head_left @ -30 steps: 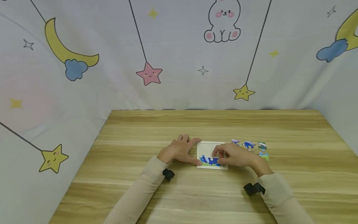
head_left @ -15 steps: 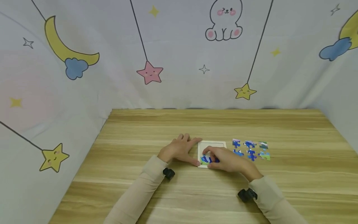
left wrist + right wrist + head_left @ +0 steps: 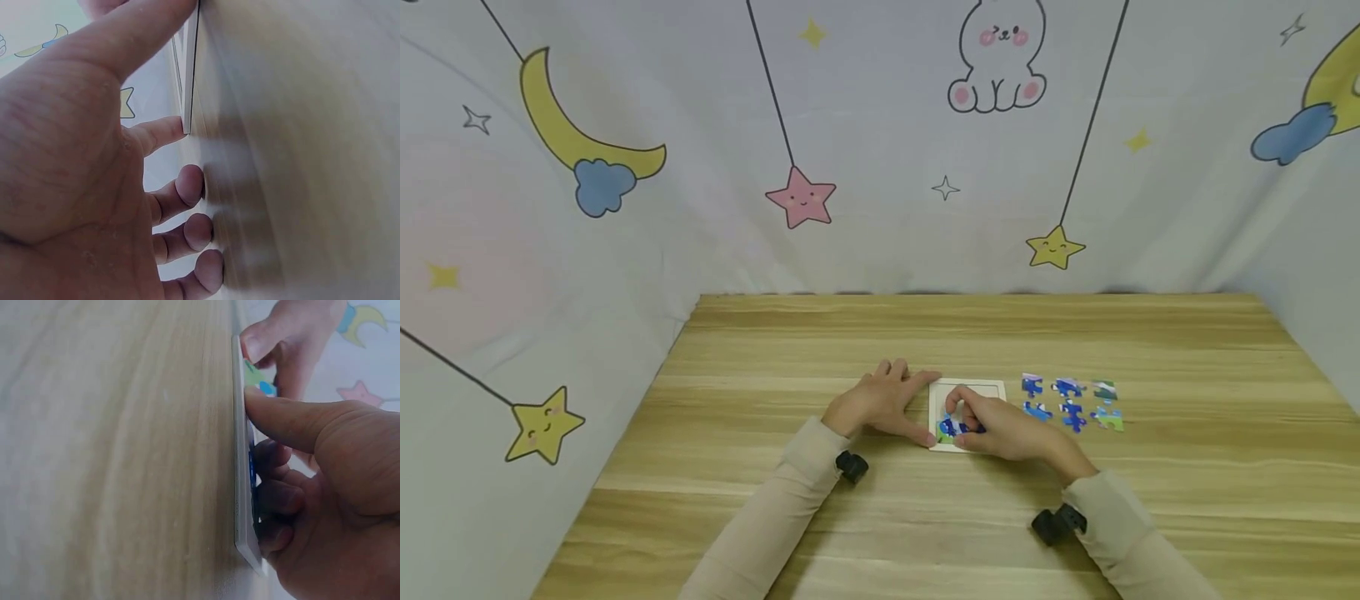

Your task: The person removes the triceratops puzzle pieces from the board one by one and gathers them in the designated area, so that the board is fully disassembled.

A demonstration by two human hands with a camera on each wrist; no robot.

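A small square puzzle tray (image 3: pixel 977 382) with a white rim lies flat on the table. Puzzle pieces (image 3: pixel 947 430) in blue and green sit along its near side, partly covered by my right hand (image 3: pixel 1006 427). That hand's thumb (image 3: pixel 284 419) touches the tray's near edge while its other fingers curl down over the pieces; whether a piece is pinched there is hidden. At the tray's left side, my left hand (image 3: pixel 880 403) is spread, thumb on the near corner and index finger (image 3: pixel 159 132) touching the far corner. Its other fingertips rest on the table.
Several loose puzzle pieces (image 3: pixel 1072 417) lie in two rows just right of the tray. The wooden table (image 3: pixel 790 333) ends at a white cloth backdrop (image 3: pixel 880 108) printed with stars and moons. Each wrist bears a small black camera (image 3: pixel 852 467).
My right hand has shifted left over the tray, away from its right side, uncovering the loose pieces. It has moved only slightly in the last half second. My left hand keeps its place.
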